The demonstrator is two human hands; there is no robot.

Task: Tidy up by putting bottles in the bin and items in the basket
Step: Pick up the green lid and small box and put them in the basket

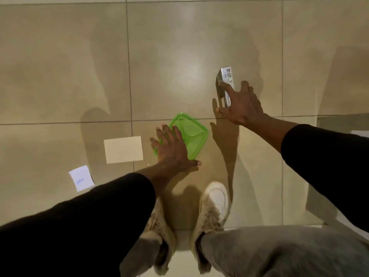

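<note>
beige tiled floor [179, 56], glossy, thin dark grout lines, seen from above. person bent over it, both arms stretched down in black sleeves [89, 216].

left hand [173, 150]: flat over the left part of a green see-through lid [194, 136], fingers straight and a little spread, thumb out past the lid's near corner. cannot tell whether the palm presses the lid or hovers just above it. lid lies flat on the floor, turned cornerwise, just ahead of the shoes [215, 200].

right hand [243, 104]: on a small silver box [227, 73], further out and to the right of the lid, apart from it. index finger laid along the box's printed top face, thumb at its near left side, other fingers curled past the right edge, so the box is pinched between thumb and fingers. box looks tipped up on one long edge, dark side face showing on the left.

left of the lid, just beside the left hand: pale card [123, 149], flat. further left and nearer: white note [81, 177], faint blue writing, unreadable. white shoes and grey trousers [279, 252] at bottom.
</note>
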